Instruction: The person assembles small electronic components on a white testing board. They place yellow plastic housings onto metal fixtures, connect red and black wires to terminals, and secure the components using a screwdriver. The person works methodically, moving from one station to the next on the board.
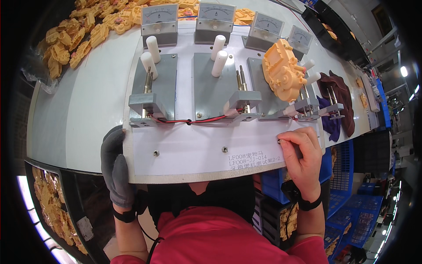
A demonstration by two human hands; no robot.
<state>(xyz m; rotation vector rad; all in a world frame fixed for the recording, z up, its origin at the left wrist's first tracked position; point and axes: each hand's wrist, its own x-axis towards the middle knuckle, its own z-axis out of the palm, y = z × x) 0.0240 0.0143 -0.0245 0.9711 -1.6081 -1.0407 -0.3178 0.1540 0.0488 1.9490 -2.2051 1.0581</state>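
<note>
A white test board [189, 163] with grey fixtures lies before me. At its lower right, my right hand [302, 154] is bare and pinches a small metal toggle switch [279, 141] between thumb and finger. My left hand [115, 163], in a grey glove, rests along the board's left edge with its fingers loosely extended, holding nothing that I can see. Two other toggle switches [156, 153] sit in the board's front strip. A yellow plastic gearbox housing [283, 72] is seated on the right-hand fixture, near white posts and metal probe pins.
Several analog meters [215, 17] stand along the board's back edge. Red and black wires [189, 122] run between the fixtures. Yellow housings [70, 39] are heaped at the back left. A dark cloth [338, 97] lies on the right, above blue crates [351, 211].
</note>
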